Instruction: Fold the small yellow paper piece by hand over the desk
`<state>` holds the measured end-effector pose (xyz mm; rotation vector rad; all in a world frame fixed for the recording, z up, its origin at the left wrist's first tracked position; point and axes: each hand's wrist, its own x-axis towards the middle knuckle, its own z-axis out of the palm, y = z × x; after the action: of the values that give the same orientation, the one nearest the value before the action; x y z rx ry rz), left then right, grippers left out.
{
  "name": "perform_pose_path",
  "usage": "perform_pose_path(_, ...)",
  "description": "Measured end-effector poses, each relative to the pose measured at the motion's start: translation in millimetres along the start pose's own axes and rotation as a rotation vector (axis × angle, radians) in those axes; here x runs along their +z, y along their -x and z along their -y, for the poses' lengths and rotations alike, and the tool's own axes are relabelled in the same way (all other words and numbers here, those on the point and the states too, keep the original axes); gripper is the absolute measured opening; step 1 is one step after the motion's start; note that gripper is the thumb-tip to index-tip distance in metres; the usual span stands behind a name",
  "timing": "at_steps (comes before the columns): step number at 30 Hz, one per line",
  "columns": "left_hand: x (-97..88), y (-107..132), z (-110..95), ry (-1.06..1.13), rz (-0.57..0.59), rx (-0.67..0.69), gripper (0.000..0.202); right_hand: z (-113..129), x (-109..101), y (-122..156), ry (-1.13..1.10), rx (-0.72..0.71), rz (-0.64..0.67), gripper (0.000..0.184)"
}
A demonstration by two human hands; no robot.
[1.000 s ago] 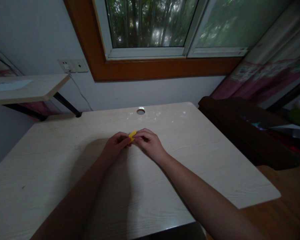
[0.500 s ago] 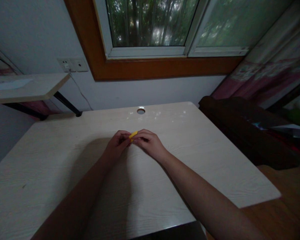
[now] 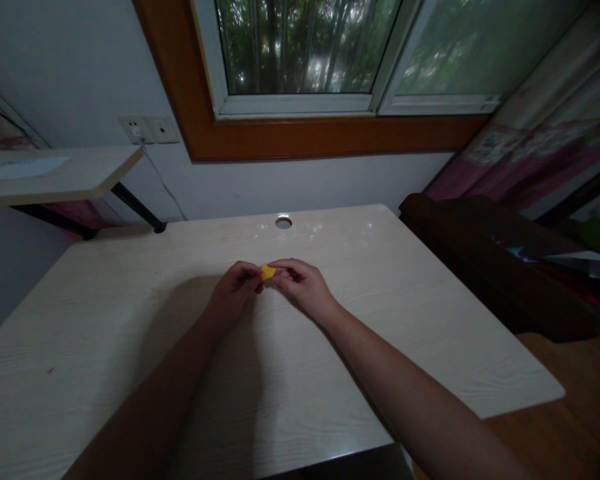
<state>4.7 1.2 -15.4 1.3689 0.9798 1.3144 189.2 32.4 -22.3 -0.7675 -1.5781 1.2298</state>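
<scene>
**Pinching a small yellow piece (image 3: 267,272) over the tabletop (image 3: 380,320)**

My left hand (image 3: 235,288) and right hand (image 3: 300,285) meet fingertip to fingertip above the middle of the tabletop. The small yellow piece sits between them, gripped from both sides. Both sets of fingers are curled almost closed on it. I judge this to be fine work on the piece, perhaps folding or pressing; it is too small to tell which. A next move calls for a light, even pinch so the piece does not slip.
</scene>
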Motion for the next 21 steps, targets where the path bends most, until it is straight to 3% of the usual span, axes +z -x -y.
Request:
perform_pose_path(7, -2.0, 0.8, 2.3, -0.037, 0.032, 0.015, 0.011, 5.6, -0.3, 0.3, 0.1, -0.062, -0.011, 0.016)
perform_pose_path(21, 0.1, 0.7, -2.2, -0.023, 0.044, -0.009, 0.013, 4.4, -0.1, 2.0, 0.02, -0.031, 0.044, 0.018)
